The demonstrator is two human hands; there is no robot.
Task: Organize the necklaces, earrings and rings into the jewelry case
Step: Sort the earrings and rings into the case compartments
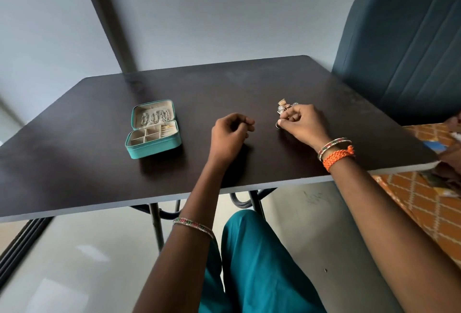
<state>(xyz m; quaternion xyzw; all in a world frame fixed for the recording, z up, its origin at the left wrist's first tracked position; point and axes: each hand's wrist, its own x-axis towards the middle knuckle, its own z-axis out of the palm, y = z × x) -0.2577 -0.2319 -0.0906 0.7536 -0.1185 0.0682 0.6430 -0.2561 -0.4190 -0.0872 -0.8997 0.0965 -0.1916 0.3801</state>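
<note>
dim soft daylight, faint shadows, wide-angle bending at edges, slight blur

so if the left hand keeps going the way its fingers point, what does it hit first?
The left hand points right, toward the right hand and the small jewelry pile it is picking at. Bare table lies between; depth is hard to judge.

The jewelry case (153, 129) is set on the table (87, 118), left of both hands. A cluster of jewelry (284, 107) is found just beyond the right hand (303, 123).

We see pale grey walls (199, 13) with a dark vertical beam (107, 18), a dark surface (74, 143) on metal legs (156, 225), a teal chair (409, 46), and glossy light floor (74, 263).
</note>
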